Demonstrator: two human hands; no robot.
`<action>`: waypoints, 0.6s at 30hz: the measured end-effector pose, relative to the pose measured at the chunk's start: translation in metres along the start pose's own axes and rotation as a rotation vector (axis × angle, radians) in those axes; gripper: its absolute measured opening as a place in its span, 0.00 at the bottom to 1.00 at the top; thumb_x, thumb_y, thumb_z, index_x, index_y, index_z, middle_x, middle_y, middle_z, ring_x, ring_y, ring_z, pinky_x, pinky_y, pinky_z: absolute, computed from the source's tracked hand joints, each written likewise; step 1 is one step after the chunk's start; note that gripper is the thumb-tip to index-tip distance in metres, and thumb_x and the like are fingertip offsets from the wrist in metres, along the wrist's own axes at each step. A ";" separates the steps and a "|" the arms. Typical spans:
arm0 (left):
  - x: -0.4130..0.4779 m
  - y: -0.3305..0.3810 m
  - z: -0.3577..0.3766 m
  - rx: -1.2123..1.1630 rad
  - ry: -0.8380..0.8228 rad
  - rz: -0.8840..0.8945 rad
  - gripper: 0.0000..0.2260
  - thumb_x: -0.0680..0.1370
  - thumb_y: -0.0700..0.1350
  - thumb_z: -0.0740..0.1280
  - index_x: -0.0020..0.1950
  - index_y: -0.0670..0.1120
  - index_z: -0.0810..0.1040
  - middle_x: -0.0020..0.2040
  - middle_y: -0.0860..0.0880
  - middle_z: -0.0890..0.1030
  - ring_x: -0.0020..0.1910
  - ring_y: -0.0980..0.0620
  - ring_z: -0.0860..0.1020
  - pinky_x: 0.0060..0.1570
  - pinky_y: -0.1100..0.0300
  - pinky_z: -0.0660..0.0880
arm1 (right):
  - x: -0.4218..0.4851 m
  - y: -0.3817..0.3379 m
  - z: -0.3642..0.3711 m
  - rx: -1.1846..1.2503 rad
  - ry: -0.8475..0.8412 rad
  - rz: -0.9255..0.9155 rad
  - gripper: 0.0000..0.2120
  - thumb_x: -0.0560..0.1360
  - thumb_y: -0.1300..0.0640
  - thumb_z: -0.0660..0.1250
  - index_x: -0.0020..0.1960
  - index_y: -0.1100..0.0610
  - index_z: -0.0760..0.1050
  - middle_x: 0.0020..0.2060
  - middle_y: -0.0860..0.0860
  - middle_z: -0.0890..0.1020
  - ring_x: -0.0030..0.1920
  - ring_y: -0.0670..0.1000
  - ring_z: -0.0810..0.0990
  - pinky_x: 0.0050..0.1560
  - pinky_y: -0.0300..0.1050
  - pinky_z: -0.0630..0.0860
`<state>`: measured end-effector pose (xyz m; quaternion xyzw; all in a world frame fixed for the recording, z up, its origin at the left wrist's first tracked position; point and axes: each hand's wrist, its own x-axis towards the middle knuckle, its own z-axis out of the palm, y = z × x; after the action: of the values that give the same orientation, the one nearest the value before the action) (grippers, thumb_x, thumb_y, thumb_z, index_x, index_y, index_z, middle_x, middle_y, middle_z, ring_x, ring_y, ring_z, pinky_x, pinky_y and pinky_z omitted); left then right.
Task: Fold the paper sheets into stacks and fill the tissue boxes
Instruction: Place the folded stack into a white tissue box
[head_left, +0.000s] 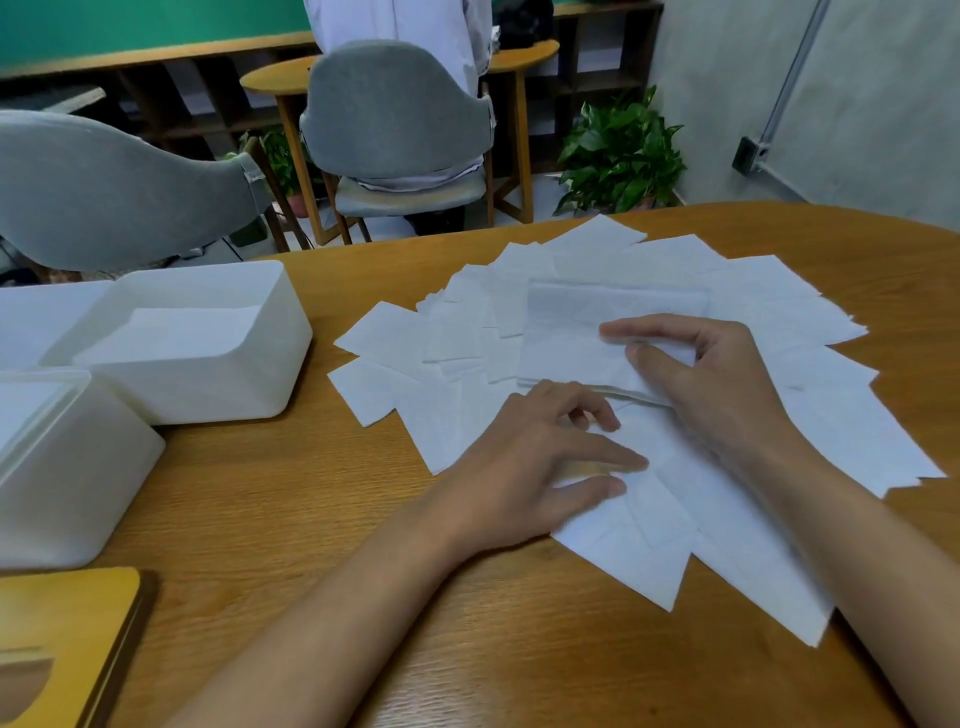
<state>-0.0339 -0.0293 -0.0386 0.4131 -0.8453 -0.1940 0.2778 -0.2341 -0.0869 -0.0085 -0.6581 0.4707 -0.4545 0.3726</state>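
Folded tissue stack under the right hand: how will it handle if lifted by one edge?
Probably floppy: the folded stack is thin paper with separate layers showing at its near edge, so it would likely sag and fan. Likely very light: the right hand pinches it with thumb and forefinger. Pushed, it may slide on the loose sheets beneath.

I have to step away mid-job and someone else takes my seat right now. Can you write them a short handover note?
Left hand: rests on the loose sheets, holding nothing.
Right hand: pinches the folded stack in the middle of the spread.
Boxes: the open box at left holds some folded paper; the nearer box has unclear contents. The yellow lid lies at the near left corner.
Done: one box partly filled, one stack begun.
Left: fold the many loose sheets and fill the boxes.
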 end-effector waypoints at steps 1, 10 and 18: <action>0.000 0.001 0.004 0.021 0.024 0.023 0.10 0.81 0.50 0.73 0.61 0.56 0.87 0.64 0.56 0.75 0.62 0.54 0.72 0.65 0.50 0.70 | 0.000 0.000 0.000 -0.005 -0.004 -0.007 0.16 0.80 0.67 0.66 0.53 0.49 0.87 0.51 0.35 0.87 0.57 0.34 0.82 0.58 0.26 0.73; 0.004 0.001 -0.003 -0.172 0.416 -0.085 0.04 0.83 0.42 0.70 0.54 0.46 0.84 0.51 0.55 0.83 0.50 0.53 0.81 0.49 0.61 0.73 | -0.001 -0.002 -0.001 0.117 -0.060 -0.051 0.10 0.81 0.56 0.67 0.55 0.54 0.87 0.54 0.43 0.88 0.62 0.42 0.82 0.71 0.45 0.73; 0.008 -0.014 -0.023 -0.639 0.719 -0.489 0.04 0.83 0.42 0.70 0.52 0.43 0.84 0.35 0.50 0.81 0.33 0.54 0.78 0.39 0.61 0.77 | -0.004 0.003 -0.005 0.327 -0.197 0.023 0.42 0.66 0.23 0.70 0.55 0.61 0.85 0.53 0.61 0.86 0.57 0.64 0.84 0.61 0.60 0.73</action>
<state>-0.0153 -0.0459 -0.0262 0.5331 -0.4752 -0.3467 0.6081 -0.2399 -0.0838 -0.0111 -0.6248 0.3593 -0.4539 0.5239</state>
